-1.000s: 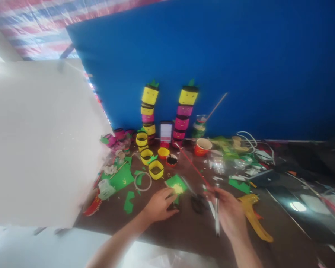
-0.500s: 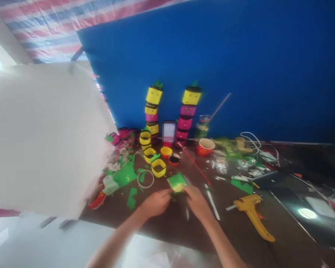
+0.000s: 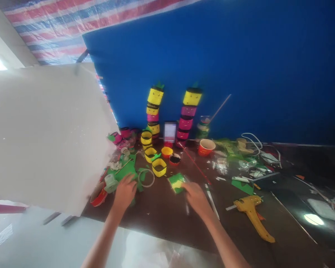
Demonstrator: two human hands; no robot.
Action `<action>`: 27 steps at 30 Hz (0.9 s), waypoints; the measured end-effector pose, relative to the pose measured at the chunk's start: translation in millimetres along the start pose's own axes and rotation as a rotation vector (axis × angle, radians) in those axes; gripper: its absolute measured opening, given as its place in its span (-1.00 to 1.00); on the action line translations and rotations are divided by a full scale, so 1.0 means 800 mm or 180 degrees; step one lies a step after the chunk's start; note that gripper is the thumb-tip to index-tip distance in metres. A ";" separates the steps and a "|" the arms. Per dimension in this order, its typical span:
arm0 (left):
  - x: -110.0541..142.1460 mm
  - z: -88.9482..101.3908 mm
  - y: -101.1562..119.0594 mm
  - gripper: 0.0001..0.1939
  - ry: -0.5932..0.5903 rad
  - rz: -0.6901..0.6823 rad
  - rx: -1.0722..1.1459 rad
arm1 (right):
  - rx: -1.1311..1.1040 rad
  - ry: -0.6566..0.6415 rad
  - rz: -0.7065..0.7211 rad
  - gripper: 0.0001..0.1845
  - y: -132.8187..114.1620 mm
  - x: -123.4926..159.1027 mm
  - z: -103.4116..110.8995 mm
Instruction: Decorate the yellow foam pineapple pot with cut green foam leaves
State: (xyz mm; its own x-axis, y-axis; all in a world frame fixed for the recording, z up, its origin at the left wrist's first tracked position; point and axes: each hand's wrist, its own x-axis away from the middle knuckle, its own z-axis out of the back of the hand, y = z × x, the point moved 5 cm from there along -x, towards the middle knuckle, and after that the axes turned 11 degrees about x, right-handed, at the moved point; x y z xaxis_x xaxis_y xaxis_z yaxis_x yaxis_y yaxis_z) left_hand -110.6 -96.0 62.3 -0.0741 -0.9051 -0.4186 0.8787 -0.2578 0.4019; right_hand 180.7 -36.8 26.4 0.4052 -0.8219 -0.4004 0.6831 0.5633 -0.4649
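Observation:
My right hand (image 3: 195,195) pinches the right edge of a small green square packet (image 3: 176,183) with a pale yellow patch and what looks like clear wrap. My left hand (image 3: 126,189) is over the left side of the table, its fingers apart and bent downward, with no object visible in them. Beneath and beyond those fingers lies a green felt-like sheet (image 3: 125,170). Just left of this hand is a whitish translucent container (image 3: 111,183); to its right, a pale ring, like a tape roll (image 3: 146,185). Part of a green scrap is hidden under the hand.
Yellow banded cups (image 3: 159,173) stand behind the packet. Two tall stacks of yellow and pink cups (image 3: 185,124) rise by the blue board (image 3: 240,67). On the right lie a white marker (image 3: 212,203) and a yellow glue gun (image 3: 254,216). A red paper cup (image 3: 206,149) stands behind.
My left hand has let go of the green packet and moved left to the green sheet. My right hand still holds the packet in about the same place.

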 end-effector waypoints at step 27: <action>-0.028 -0.149 0.155 -0.59 -0.1069 -0.1002 0.0868 | -0.1340 0.0451 -0.1645 -0.64 0.042 -0.034 -0.015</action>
State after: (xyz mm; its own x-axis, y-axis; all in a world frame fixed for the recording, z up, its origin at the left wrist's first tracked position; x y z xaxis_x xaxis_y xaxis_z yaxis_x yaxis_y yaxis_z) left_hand 55.8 -67.3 24.7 -0.5006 -0.8167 -0.2872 0.6384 -0.5723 0.5147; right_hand 185.4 5.1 12.6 -0.0127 -0.9914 -0.1305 0.4613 0.1100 -0.8804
